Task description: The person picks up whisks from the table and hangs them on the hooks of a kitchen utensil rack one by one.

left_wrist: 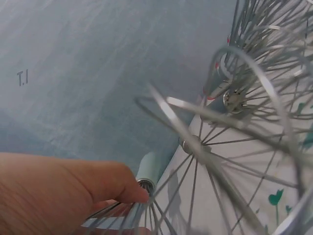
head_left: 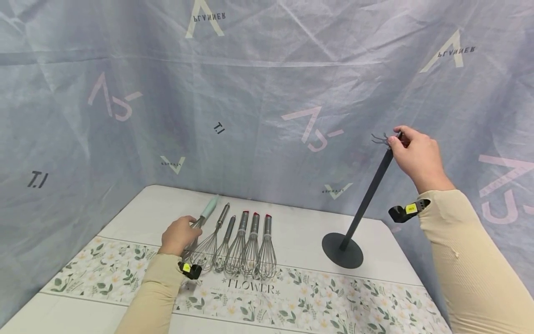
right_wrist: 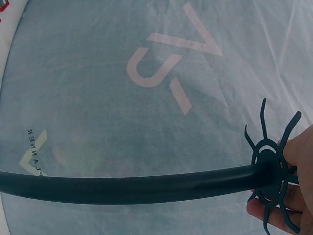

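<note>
At the left of the row, my left hand (head_left: 177,235) pinches a whisk with a mint-green handle (head_left: 210,207) by its wires, just below the handle. In the left wrist view, thumb and fingers close around those wires beside the handle's metal collar (left_wrist: 145,184). My right hand (head_left: 419,157) holds the top of a dark utensil stand (head_left: 369,199), whose pole leans toward the right. Its ring of curved hooks (right_wrist: 281,183) sits against my fingers in the right wrist view, with no utensil hanging on the visible hooks.
Beside the mint whisk lie several metal whisks, including a long one (head_left: 223,214), a small one (head_left: 231,227) and three with red-tipped handles (head_left: 255,223). The stand's round base (head_left: 331,246) rests on the table (head_left: 296,227). A grey-blue curtain (head_left: 250,153) hangs behind.
</note>
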`<action>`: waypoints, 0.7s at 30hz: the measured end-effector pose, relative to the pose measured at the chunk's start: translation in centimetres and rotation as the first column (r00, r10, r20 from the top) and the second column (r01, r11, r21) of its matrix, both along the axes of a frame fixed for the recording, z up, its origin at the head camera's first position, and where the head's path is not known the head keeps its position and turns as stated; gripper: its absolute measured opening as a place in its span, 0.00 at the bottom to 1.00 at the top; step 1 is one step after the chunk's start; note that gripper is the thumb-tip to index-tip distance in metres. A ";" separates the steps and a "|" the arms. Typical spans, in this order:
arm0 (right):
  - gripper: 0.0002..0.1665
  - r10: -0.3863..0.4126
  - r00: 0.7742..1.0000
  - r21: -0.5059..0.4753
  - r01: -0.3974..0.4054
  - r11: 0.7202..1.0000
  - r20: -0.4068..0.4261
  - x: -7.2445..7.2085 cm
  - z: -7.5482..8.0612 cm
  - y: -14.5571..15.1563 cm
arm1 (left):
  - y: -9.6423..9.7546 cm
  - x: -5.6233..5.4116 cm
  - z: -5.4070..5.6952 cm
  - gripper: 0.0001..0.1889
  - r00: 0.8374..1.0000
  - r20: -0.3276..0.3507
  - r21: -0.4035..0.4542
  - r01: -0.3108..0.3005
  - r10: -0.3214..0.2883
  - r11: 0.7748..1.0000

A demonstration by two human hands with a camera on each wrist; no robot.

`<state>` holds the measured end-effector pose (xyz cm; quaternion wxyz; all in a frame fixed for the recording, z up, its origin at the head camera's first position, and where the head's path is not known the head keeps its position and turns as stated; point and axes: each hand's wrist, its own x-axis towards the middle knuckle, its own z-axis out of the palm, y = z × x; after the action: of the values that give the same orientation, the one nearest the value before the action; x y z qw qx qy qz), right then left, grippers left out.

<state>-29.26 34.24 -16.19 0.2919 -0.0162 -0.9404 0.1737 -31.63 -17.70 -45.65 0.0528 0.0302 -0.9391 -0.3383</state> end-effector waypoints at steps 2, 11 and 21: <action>0.32 0.000 1.000 0.001 0.000 1.000 0.001 0.0 0.0 0.0 | -0.1 0.0 0.0 0.27 1.000 -0.005 0.002 -0.005 0.005 1.000; 0.34 0.002 1.000 0.001 -0.002 1.000 0.022 0.0 0.0 0.1 | -0.2 -0.1 0.3 0.27 0.999 -0.035 0.009 -0.040 0.041 0.999; 0.36 0.044 0.997 -0.036 -0.042 0.998 0.064 0.2 0.3 0.3 | -0.4 -0.2 0.5 0.27 0.994 -0.099 0.052 -0.050 0.055 0.997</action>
<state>-29.09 34.58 -15.88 0.2571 -0.0067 -0.9464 0.1955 -31.83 -18.14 -45.12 0.1077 0.0392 -0.9254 -0.3611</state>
